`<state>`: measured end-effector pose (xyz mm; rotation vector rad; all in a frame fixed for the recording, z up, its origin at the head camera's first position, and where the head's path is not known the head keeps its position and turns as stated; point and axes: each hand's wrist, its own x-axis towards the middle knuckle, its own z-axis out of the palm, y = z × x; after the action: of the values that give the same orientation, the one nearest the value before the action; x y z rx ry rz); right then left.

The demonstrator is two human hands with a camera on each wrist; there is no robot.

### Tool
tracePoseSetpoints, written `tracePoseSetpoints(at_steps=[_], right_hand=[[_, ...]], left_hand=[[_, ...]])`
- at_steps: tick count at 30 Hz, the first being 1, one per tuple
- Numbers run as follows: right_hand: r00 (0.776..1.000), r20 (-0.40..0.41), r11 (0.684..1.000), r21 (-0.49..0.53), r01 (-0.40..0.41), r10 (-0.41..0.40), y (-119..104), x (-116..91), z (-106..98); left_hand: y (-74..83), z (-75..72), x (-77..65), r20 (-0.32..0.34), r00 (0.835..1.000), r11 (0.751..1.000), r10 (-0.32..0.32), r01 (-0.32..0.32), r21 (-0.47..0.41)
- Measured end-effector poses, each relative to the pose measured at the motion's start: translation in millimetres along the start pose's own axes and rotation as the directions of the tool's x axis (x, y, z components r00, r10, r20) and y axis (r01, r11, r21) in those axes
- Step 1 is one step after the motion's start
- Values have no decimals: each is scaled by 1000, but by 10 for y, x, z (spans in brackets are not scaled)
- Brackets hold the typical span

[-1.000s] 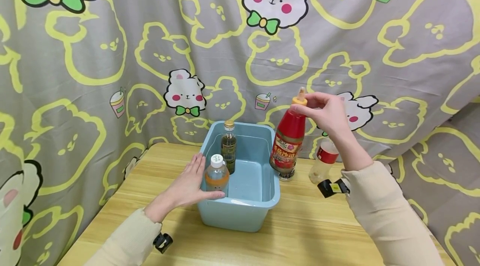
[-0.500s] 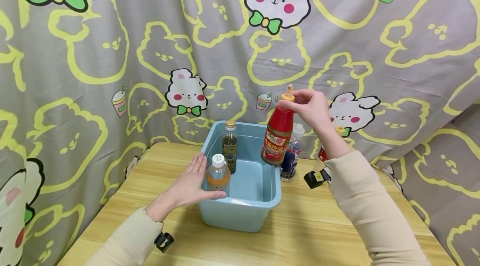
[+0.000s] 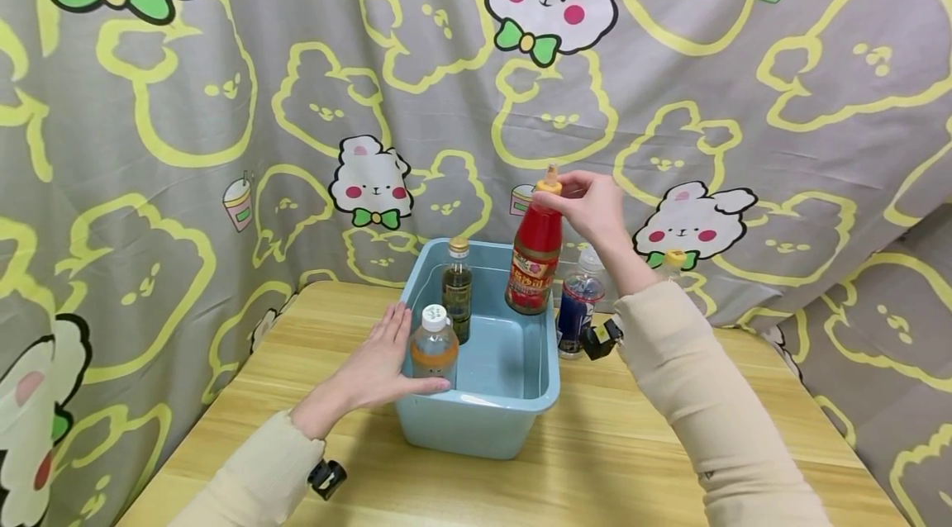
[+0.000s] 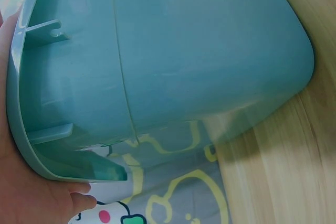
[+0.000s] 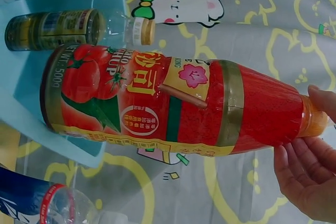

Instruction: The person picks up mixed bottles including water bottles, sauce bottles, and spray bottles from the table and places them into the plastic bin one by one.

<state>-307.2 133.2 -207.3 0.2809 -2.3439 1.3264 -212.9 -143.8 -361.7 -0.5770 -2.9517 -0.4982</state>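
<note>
Ketchup bottle [image 3: 531,267] | right grip [image 3: 593,209]: pinching cap [image 5: 315,117] | left grip [image 3: 378,363]: wide, tub rim [image 3: 494,402] | room inside

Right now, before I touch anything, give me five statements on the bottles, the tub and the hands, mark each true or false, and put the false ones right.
1. The right hand holds the ketchup bottle near its top. True.
2. The white-capped bottle and the gold-capped bottle are inside the tub. True.
3. The left hand is holding the gold-capped bottle. False: it rests on the tub's rim.
4. The blue-labelled bottle is inside the tub. False: it stands on the table, beside the tub.
5. The ketchup bottle is upside down. False: its top points up, with a slight tilt.
</note>
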Motion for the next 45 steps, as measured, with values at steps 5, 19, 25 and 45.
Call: tracePoseSetpoints(at_steps=[5,19,25,45], right_hand=[[1000,-3,1000,-15,-16,16,33,27,79],[996,-28,996,0,-87,86,225,56,384],[993,-26,994,10,-112,112,305,28,519],[986,-87,988,-47,-147,142,574,-39,883]], left_hand=[[4,5,4,-2,1000,1000,-1,1,1],[9,10,0,-4,1000,1000,-2,1,-3],[18,3,-5,-3,1000,1000,-1,1,-1],[6,7,-4,-11,1000,1000,0,0,6]])
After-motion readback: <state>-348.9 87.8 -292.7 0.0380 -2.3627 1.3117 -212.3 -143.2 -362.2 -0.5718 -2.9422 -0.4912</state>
